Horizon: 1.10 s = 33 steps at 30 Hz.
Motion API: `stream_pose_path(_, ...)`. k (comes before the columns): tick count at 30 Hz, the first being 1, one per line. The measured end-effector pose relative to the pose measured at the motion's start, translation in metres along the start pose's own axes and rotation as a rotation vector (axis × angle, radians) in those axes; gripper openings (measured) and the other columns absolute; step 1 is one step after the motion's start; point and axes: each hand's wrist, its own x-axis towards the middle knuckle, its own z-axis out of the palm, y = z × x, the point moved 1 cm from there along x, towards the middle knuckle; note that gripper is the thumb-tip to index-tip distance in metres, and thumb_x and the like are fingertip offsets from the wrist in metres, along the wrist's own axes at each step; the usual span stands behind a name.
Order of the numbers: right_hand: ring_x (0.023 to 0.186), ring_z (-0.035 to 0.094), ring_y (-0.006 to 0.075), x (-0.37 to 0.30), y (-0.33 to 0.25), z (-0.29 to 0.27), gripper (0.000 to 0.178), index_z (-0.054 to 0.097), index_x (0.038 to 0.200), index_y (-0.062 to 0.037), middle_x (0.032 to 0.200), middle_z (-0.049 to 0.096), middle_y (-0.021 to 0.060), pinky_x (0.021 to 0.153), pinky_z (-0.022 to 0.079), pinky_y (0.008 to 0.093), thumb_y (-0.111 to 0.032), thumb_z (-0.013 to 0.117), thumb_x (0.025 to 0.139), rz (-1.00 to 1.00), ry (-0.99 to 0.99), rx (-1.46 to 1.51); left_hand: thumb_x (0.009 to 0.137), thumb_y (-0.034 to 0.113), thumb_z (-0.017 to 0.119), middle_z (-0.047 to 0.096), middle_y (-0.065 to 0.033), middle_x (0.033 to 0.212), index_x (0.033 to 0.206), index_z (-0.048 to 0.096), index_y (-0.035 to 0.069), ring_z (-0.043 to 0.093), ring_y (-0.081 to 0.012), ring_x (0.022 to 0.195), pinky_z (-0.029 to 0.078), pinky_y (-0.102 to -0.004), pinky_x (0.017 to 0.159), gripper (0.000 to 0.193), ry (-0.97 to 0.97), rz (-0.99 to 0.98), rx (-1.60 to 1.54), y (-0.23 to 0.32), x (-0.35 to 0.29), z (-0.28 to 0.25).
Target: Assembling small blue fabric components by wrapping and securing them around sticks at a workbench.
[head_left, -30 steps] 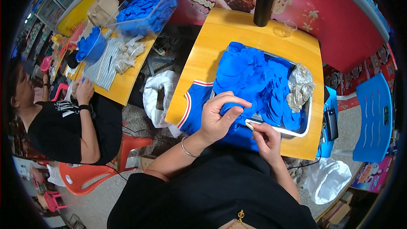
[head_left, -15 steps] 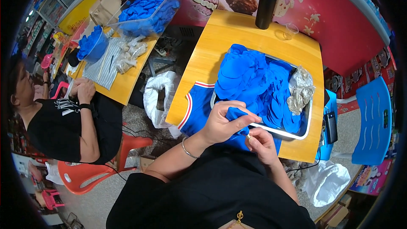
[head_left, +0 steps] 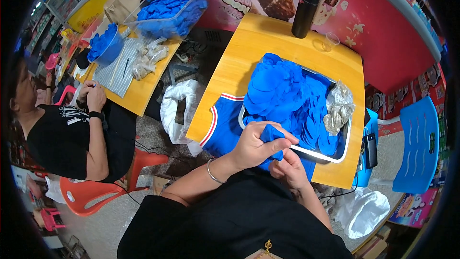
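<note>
Bunched in my left hand (head_left: 253, 147) is a blue fabric piece (head_left: 271, 135), pinched between thumb and fingers. Just below it, my right hand (head_left: 289, 169) is closed with its fingertips together by the fabric's lower end; what they hold is hidden. Beyond both hands, a white-rimmed metal tray (head_left: 330, 157) holds a heap of blue rounded fabric pieces (head_left: 275, 84). On the heap's right side lies a clear plastic bag (head_left: 339, 108) of small brownish things. A blue jersey (head_left: 223, 122) with red-and-white trim lies under the tray's near left side.
The wooden table (head_left: 230, 62) bears a black flask (head_left: 305, 14) and a clear cup (head_left: 329, 42). A white sack (head_left: 175, 115) stands left, a blue chair (head_left: 416, 144) right. At another table (head_left: 136, 88), a seated person (head_left: 62, 139) works near a clear bin (head_left: 167, 24).
My right hand has shifted slightly lower against the blue fabric piece, its fingers drawn closer together. My left hand keeps its pinch. The other person's hands have moved a little.
</note>
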Motion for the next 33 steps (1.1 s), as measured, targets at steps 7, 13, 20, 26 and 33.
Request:
stream_pose_path(7,0.072,0.053,0.0089,0.002,-0.012,-0.001,0.011,0.054,0.098,0.0004,0.082,0.056,0.0046,0.063,0.042,0.0214,-0.008,0.052,0.091,-0.207,0.259,-0.48,0.092,0.029,0.053,0.059,-0.0059,0.09,0.102,0.061,0.001,0.047,-0.0076,0.066,0.04,-0.023,0.063,0.031,0.19,0.149,0.137,0.004,0.0,-0.005)
stream_pose_path(13,0.066,0.049,0.0081,0.004,-0.011,0.002,0.008,0.05,0.097,-0.0005,0.081,0.054,0.0056,0.058,0.039,0.0202,-0.002,0.051,0.089,-0.456,0.397,-0.83,0.094,0.02,0.048,0.054,-0.0061,0.08,0.101,0.062,0.0,0.046,-0.0122,0.066,0.038,-0.0217,0.062,0.025,0.18,0.282,0.378,0.012,0.005,-0.006)
stream_pose_path(20,0.065,0.054,0.0106,0.006,-0.01,0.005,0.009,0.055,0.097,0.0002,0.079,0.057,0.0061,0.057,0.042,0.022,-0.003,0.053,0.089,-0.454,0.362,-0.701,0.095,0.019,0.049,0.06,-0.0025,0.076,0.103,0.062,-0.002,0.046,-0.0036,0.062,0.038,-0.0187,0.057,0.026,0.182,-0.064,0.102,0.012,-0.001,-0.002)
stream_pose_path(26,0.061,0.042,0.007,0.003,-0.008,0.006,0.013,0.051,0.102,-0.0056,0.074,0.048,0.0005,0.052,0.03,0.0216,-0.014,0.051,0.093,-0.131,0.065,-0.067,0.094,0.035,0.05,0.066,-0.0093,0.096,0.105,0.062,-0.004,0.052,-0.0038,0.073,0.041,-0.0171,0.065,0.043,0.087,-0.059,-0.009,0.002,-0.002,-0.002)
stream_pose_path(33,0.07,0.058,0.0113,0.008,-0.014,0.007,0.009,0.057,0.094,0.0003,0.08,0.058,0.0075,0.061,0.045,0.0212,0.002,0.056,0.085,-0.519,0.445,-0.719,0.093,0.034,0.051,0.067,-0.0077,0.094,0.109,0.061,-0.005,0.054,-0.0034,0.076,0.042,-0.0173,0.067,0.043,0.174,-0.01,0.075,0.009,-0.004,0.0)
